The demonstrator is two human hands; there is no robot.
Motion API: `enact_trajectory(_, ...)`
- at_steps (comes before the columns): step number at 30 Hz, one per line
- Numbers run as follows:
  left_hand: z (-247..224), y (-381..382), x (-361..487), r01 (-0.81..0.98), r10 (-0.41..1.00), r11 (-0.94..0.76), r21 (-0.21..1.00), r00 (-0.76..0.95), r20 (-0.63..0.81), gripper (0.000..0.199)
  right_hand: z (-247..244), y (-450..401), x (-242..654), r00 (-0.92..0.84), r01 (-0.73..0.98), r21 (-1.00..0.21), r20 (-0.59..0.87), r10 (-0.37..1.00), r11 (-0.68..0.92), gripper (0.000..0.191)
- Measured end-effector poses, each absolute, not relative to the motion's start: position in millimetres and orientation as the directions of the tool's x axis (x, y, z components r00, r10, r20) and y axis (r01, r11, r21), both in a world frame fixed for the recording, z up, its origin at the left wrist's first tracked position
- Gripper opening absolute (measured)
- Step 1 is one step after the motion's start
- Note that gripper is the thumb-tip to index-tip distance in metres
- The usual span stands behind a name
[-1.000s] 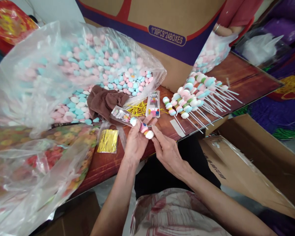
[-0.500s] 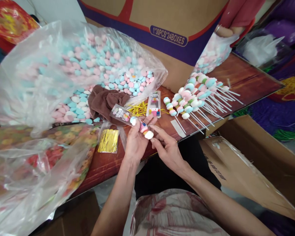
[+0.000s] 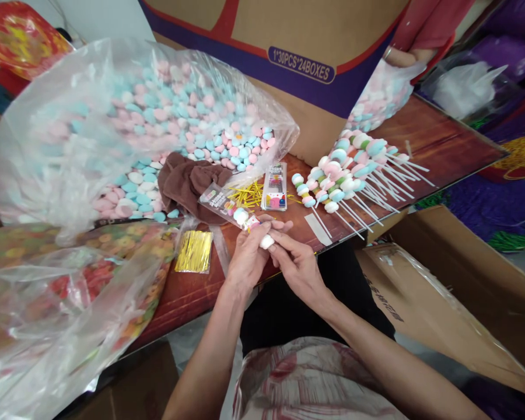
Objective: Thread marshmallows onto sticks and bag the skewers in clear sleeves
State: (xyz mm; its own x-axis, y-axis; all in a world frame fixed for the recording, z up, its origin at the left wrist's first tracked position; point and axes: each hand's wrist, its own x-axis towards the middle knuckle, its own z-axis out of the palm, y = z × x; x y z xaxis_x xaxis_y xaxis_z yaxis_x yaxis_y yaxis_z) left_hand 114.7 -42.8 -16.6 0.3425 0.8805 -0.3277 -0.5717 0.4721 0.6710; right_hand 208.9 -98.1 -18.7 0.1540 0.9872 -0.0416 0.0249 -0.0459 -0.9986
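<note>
A marshmallow skewer lies across my fingers, partly covered by them. Its far end sits in a clear printed bag that stretches up and left over the brown cloth. My left hand is closed around the middle of the skewer, thumb on top. At the near end, the fingers of my right hand pinch beside a white marshmallow; the stick there is hidden. Beyond my hands are a stack of printed bags and loose gold twist ties.
Finished skewers with white sticks are piled on the table to the right. A large bag of marshmallows fills the left. A packet of gold ties lies near my left wrist. Behind stands a big carton; another person's arm shows beside it.
My left hand has closed over the skewer, its thumb moving right and covering the middle marshmallows. The right hand stays at the near end.
</note>
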Motion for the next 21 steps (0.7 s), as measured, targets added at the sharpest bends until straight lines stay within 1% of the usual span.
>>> enact_trajectory(2,-17,-43,114,-0.537,0.852,0.515,0.668,0.404,-0.332,0.022,-18,-95,211,0.156,-0.119,-0.987,-0.128,0.979,-0.110,0.031)
enact_trajectory(4,-18,-41,111,-0.543,0.842,0.530,0.652,0.432,-0.324,0.028,-16,-92,213,0.135,-0.290,-0.940,-0.226,0.965,-0.180,0.033)
enact_trajectory(6,-20,-38,108,-0.571,0.854,0.514,0.640,0.411,-0.320,0.039,-13,-89,216,0.106,-0.425,-0.874,-0.307,0.946,-0.236,0.038)
enact_trajectory(8,-21,-33,104,-0.603,0.892,0.452,0.657,0.318,-0.321,0.046,-10,-87,219,0.076,-0.500,-0.819,-0.364,0.928,-0.281,0.040)
enact_trajectory(10,-23,-31,100,-0.602,0.927,0.372,0.707,0.194,-0.322,0.039,-7,-87,223,0.046,-0.524,-0.790,-0.400,0.916,-0.318,0.038)
enact_trajectory(12,-23,-31,96,-0.538,0.943,0.320,0.780,0.104,-0.316,0.031,-6,-86,225,0.018,-0.527,-0.777,-0.416,0.909,-0.345,0.035)
enact_trajectory(14,-23,-33,95,-0.430,0.950,0.302,0.851,0.063,-0.305,0.028,-7,-86,225,0.009,-0.526,-0.775,-0.416,0.909,-0.350,0.034)
enact_trajectory(16,-22,-36,95,-0.337,0.956,0.285,0.897,0.031,-0.292,0.027,-8,-85,224,0.022,-0.517,-0.785,-0.410,0.912,-0.341,0.036)
enact_trajectory(21,-20,-41,98,-0.246,0.963,0.246,0.937,-0.049,-0.266,0.027,-10,-85,221,0.079,-0.460,-0.835,-0.376,0.923,-0.300,0.042)
